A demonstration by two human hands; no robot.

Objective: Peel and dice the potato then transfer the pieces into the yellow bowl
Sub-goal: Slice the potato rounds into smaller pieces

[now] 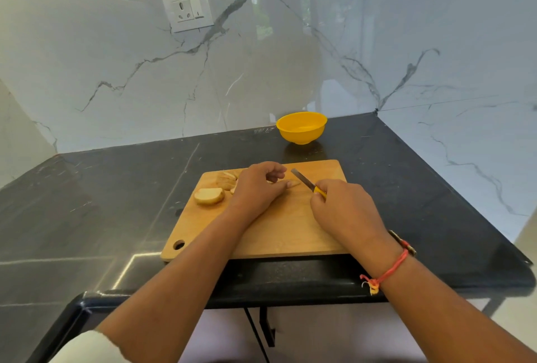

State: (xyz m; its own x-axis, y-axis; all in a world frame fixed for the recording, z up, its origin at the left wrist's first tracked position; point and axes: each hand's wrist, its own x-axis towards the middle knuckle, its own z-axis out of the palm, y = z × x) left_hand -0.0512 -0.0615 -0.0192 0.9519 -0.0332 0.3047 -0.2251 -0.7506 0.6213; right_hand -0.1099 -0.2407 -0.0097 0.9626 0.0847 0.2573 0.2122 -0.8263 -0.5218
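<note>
Right hand [340,205] gripping steel knife [303,180] by yellow handle, left hand [255,188] curled, pinning pale potato piece [295,183] at frame centre, rounded slices [209,195] leftward, smooth wooden board [290,232], glossy yellow bowl [301,127] above, black stone counter [116,188].

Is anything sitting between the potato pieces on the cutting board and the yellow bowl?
Nothing visible: past the potato pieces, only dark counter separates the cutting board from the yellow bowl.

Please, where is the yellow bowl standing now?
In the head view the yellow bowl stands on the dark counter, just beyond the far edge of the cutting board, close to the marble wall.
</note>
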